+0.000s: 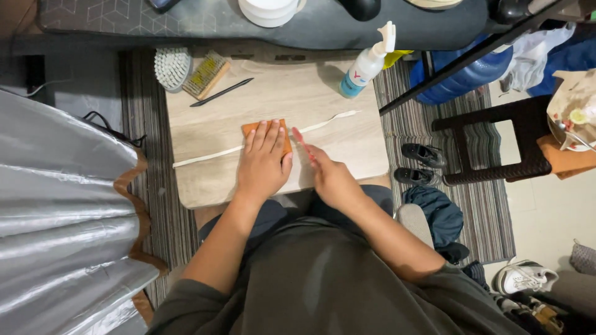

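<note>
My left hand (264, 162) lies flat, fingers together, pressing an orange cloth (251, 128) down on a light wooden board (292, 99) across my lap. A long white shoelace (205, 156) runs across the board and passes under the cloth and my hand. My right hand (332, 177) grips a pink-handled brush (302, 140), its tip beside the cloth's right edge, near the lace.
At the board's far edge lie a white round brush (172, 67), a wooden wire brush (206, 74), a thin black tool (221, 92) and a spray bottle (366, 63). A dark stool (490, 139), small black shoes (422, 155) and a white sneaker (524, 277) are to the right. Silver fabric (56, 205) fills the left.
</note>
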